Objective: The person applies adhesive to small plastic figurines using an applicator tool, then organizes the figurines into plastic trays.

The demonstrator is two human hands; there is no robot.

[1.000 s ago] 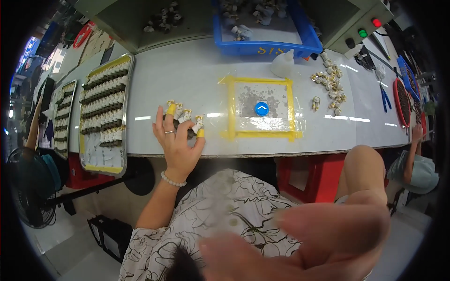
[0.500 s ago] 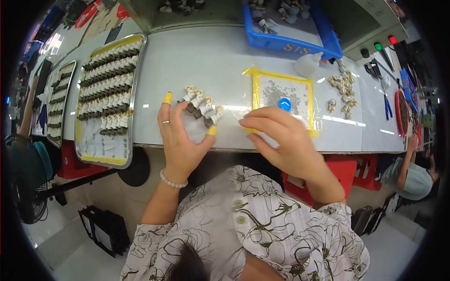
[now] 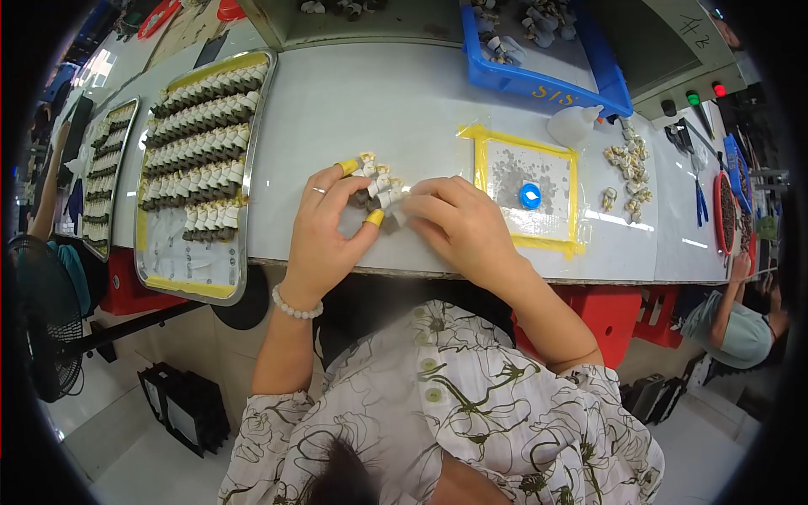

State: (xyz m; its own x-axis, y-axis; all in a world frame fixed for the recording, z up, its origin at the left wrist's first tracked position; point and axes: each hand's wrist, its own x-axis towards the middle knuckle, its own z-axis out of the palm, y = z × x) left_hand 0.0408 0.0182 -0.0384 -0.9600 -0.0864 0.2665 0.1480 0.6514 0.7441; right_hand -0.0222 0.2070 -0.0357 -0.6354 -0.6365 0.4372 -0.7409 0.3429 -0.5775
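A short row of small white-and-grey figurines with yellowish tops (image 3: pixel 384 183) stands on the white tabletop, close to its front edge. My left hand (image 3: pixel 324 223) curls around the row's left and near sides, thumb and fingers against the pieces. Yellow covers sit on two of its fingertips. At the row's right end, my right hand (image 3: pixel 467 223) pinches, its fingertips on a blurred small white-and-grey figurine (image 3: pixel 394 221). The fingers partly hide that piece.
Left of me lies a metal tray (image 3: pixel 238 265) with rows of similar figurines. To the right are a yellow-taped square (image 3: pixel 481 172) with a blue cap (image 3: pixel 529 196), a white squeeze bottle (image 3: pixel 572 126) and loose pieces (image 3: pixel 631 168). A blue bin (image 3: pixel 539 91) stands behind.
My right hand has moved left to the end of the row and now touches it. My left hand has drawn its fingers in closer around the figurines. The view has shifted slightly.
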